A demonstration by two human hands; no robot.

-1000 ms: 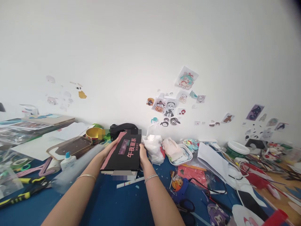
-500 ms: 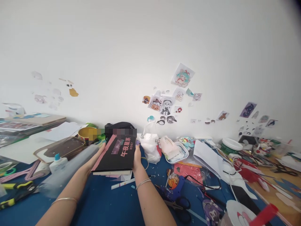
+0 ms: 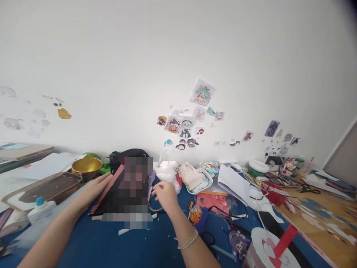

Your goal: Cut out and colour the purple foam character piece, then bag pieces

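Note:
A black book [image 3: 107, 197] with a pink left side lies on the desk, leaning toward the back; blurring covers much of its front. My left hand [image 3: 98, 188] rests along the book's left edge, fingers stretched out and touching it. Off the book's right side, my right hand [image 3: 165, 194] hovers with fingers loosely bent and apart, nothing visible in them. Between book and right hand, a purple edge [image 3: 151, 180] shows. A black bag or cap [image 3: 135, 153] sits behind the book. Just beyond my right hand is a white plastic bag [image 3: 166, 171].
A gold bowl [image 3: 87, 165], a brown tray [image 3: 50, 188] and a glue bottle [image 3: 41, 209] stand on the left. To the right are a white tray [image 3: 205, 182], folded paper [image 3: 233, 183], a blue glue gun [image 3: 201, 220] and a cup with a red straw [image 3: 272, 247].
The book has come down toward the desk from between both hands. My right hand has left its right edge, while my left hand stays at the left edge. The view has turned rightward.

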